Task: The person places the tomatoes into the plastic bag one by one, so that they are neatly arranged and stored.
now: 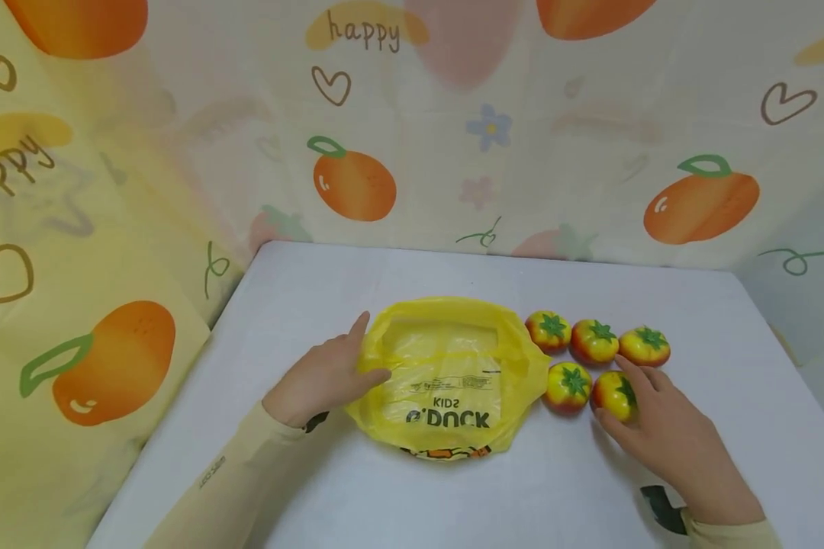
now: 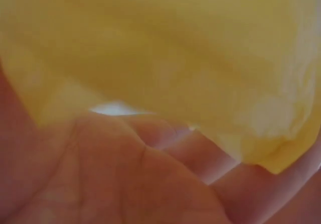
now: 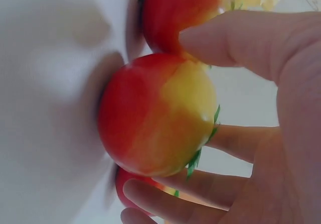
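Observation:
A yellow plastic bag [image 1: 446, 450] lies mouth-up on the table, its rim spread wide and dark print showing inside. My left hand [image 1: 329, 377] is at its left rim, thumb over the edge and index finger outside it; in the left wrist view, the yellow film [image 2: 165, 58] hangs across the palm and fairly straight fingers. Red-and-yellow toy tomatoes with green leaf tops stand right of the bag. My right hand [image 1: 666, 427] is spread around the front right tomato [image 1: 611, 395]. In the right wrist view, thumb and fingers lie on either side of that tomato [image 3: 155, 116], not closed round it.
Beside that tomato stands another front one [image 1: 567, 387]. Behind them is a row of three: left [image 1: 548, 332], middle [image 1: 593, 341] and right [image 1: 644, 347]. The white table [image 1: 384, 503] ends at a printed cloth backdrop [image 1: 439, 152] at the back and left.

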Demonstrator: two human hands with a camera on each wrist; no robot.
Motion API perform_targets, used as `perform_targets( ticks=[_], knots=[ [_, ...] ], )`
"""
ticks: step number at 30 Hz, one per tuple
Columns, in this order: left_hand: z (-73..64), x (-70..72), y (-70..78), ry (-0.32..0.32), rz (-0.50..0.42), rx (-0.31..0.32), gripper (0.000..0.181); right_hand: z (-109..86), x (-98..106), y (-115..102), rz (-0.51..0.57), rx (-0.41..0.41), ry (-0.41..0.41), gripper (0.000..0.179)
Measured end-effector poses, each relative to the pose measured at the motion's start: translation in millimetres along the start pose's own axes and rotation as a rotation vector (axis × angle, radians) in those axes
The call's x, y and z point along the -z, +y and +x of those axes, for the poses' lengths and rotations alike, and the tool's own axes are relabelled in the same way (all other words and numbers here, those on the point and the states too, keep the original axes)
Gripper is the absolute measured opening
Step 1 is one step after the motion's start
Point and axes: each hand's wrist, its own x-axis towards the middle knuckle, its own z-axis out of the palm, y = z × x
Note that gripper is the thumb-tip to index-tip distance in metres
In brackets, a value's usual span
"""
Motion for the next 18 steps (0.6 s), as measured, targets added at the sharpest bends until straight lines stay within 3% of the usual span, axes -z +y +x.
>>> perform_targets(
  ticks=[10,18],
  knots=[
    [-1.8,-4.1,-0.3,0.05,-0.007,0.0,0.089,4.1,-3,-2,0.012,-0.046,-0.074,0.095],
    [-3.0,-4.3,1.7,0.061,-0.035,-0.013,0.085,-1.5,13,-14,-0.011,-0.061,-0.021,0.097]
  ],
)
